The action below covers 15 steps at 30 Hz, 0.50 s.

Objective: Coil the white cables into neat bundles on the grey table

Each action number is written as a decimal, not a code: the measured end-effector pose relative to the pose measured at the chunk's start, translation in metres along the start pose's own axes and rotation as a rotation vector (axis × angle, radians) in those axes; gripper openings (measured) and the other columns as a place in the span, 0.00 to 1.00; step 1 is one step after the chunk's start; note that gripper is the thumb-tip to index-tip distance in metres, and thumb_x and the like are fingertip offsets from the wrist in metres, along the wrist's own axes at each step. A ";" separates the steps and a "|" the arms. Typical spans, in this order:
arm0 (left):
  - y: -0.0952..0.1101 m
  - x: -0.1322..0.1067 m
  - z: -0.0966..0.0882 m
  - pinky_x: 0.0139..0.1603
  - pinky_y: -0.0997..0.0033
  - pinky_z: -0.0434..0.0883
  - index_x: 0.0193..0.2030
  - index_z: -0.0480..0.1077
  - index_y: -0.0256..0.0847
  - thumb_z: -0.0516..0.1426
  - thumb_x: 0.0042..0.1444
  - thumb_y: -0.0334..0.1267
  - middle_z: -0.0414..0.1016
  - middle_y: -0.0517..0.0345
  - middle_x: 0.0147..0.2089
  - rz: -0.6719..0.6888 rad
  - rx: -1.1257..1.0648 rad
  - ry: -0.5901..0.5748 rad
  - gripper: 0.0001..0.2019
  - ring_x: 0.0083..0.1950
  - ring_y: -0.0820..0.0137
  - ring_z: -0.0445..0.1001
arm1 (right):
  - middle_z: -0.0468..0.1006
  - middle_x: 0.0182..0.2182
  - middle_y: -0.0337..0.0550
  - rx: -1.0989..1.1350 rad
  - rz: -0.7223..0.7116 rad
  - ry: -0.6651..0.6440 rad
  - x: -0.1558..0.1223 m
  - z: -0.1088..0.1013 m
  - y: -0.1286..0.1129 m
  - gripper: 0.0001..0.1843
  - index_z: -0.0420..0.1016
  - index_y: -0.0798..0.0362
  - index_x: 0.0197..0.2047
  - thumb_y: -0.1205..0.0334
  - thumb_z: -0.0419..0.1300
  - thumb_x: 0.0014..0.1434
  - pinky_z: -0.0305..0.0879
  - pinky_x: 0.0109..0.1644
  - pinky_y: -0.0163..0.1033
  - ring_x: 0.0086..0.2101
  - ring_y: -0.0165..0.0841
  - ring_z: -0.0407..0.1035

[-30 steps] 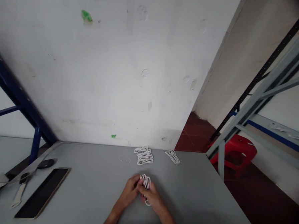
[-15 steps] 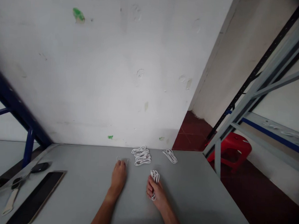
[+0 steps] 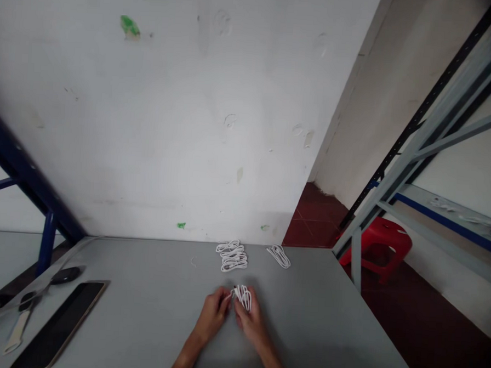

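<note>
My right hand (image 3: 253, 319) is closed around a coiled white cable (image 3: 243, 297), whose loops stand up out of the fingers. Close beside it on the left, my left hand (image 3: 214, 312) pinches a short, thin white twist tie (image 3: 228, 296) at the end of the coil. Whether the tie touches the cable I cannot tell. Another thin white tie (image 3: 193, 262) lies on the grey table (image 3: 140, 305). Beyond my hands, several bundled white cables (image 3: 232, 256) lie in a row, and a single coiled cable (image 3: 279, 256) rests to their right.
On the left lie a dark tablet (image 3: 63, 323), a black mouse (image 3: 65, 275) and a watch (image 3: 18, 326) with a light strap. A white wall (image 3: 170, 119) rises behind the table. Metal shelf posts (image 3: 394, 164) and a red stool (image 3: 384, 241) stand at the right.
My left hand has come back from the loose ties, moving right and nearer to me with one in its fingers, up to the cable. My right hand has turned the coil and shifted slightly left.
</note>
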<state>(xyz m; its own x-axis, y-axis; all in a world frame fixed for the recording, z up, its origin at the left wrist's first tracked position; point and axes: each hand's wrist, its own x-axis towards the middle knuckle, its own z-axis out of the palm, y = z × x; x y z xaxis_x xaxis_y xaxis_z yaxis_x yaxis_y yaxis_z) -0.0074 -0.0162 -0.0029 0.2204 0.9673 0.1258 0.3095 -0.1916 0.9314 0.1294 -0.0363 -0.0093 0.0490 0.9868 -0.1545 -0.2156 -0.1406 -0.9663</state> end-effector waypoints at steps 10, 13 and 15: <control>-0.005 0.000 -0.001 0.30 0.74 0.65 0.32 0.69 0.40 0.53 0.57 0.39 0.76 0.59 0.27 0.043 0.027 0.020 0.07 0.27 0.70 0.71 | 0.82 0.34 0.49 -0.361 -0.273 -0.148 -0.015 0.003 -0.009 0.36 0.65 0.53 0.65 0.47 0.63 0.58 0.73 0.40 0.45 0.31 0.43 0.76; -0.004 -0.001 -0.001 0.30 0.75 0.64 0.33 0.69 0.39 0.55 0.53 0.36 0.77 0.60 0.28 0.050 0.040 -0.032 0.04 0.27 0.70 0.72 | 0.83 0.40 0.50 -0.360 -0.266 -0.172 -0.017 0.003 -0.011 0.34 0.70 0.50 0.62 0.49 0.67 0.54 0.73 0.45 0.46 0.38 0.45 0.77; -0.002 -0.002 -0.001 0.31 0.74 0.65 0.35 0.70 0.39 0.55 0.51 0.33 0.79 0.60 0.29 0.060 0.059 -0.069 0.04 0.29 0.69 0.73 | 0.83 0.43 0.50 -0.352 -0.266 -0.194 -0.015 0.004 -0.012 0.31 0.73 0.49 0.60 0.49 0.67 0.54 0.73 0.47 0.46 0.40 0.45 0.78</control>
<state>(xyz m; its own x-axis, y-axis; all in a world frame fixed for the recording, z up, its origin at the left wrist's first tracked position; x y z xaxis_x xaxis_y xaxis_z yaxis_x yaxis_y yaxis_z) -0.0095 -0.0173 -0.0047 0.3031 0.9403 0.1548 0.3469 -0.2602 0.9011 0.1278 -0.0492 0.0058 -0.1325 0.9843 0.1164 0.1246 0.1330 -0.9832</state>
